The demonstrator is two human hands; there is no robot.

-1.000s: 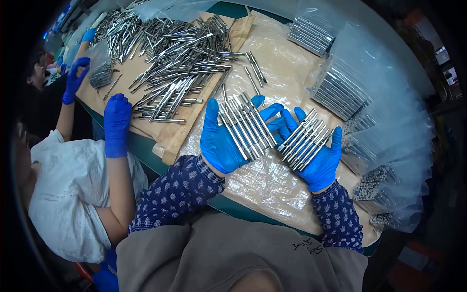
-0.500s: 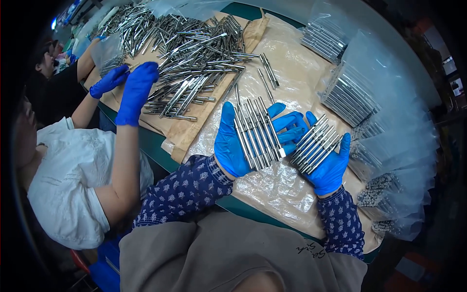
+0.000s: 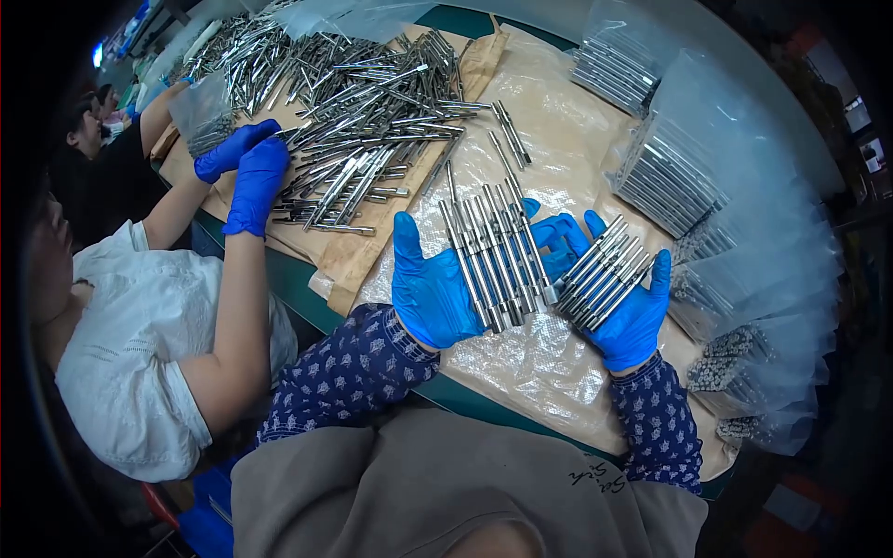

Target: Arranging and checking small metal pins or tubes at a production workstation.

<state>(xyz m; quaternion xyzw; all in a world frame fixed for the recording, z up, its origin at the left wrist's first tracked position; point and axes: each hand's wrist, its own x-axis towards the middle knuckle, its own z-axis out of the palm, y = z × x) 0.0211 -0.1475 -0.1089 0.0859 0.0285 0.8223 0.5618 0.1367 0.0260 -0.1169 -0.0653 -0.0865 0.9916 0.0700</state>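
L hand (image 3: 437, 293): palm up, not closed; a row of steel rods (image 3: 488, 256) lay side by side across palm & fingers, thumb splayed clear at approx. 10 o'clock. R hand (image 3: 633, 325): cupped under a 2nd row (image 3: 605, 274), thumb raised beside it at 2 o'clock; fingers were partly hidden, so whether they were clamped could not be told. Both hands wore lt. blue gloves. The rows sat near each other, L row tilted toward 11 o'clock, R row toward 1.

Nearest the body, at 6 o'clock: gray top (image 3: 446, 474), w/ dk. blue patterned sleeves (image 3: 349, 372) on both forearms. Under the hands: glossy clear sheet (image 3: 539, 381) on the worktable (image 3: 302, 284), green surface.

From 2 to 4 o'clock: clear bags (image 3: 674, 177) w/ rods packed inside, standing in a line. At 9 o'clock: co-worker in white top (image 3: 149, 325), dk. blue gloved hands (image 3: 256, 181) together just beside the pile.

Farther, at 12: a few loose rods (image 3: 512, 135) on the sheet. At 11: large jumbled rod pile (image 3: 372, 102) on brown paper (image 3: 353, 270). At 10, beyond the co-worker: another person, dk. clothing (image 3: 102, 195).
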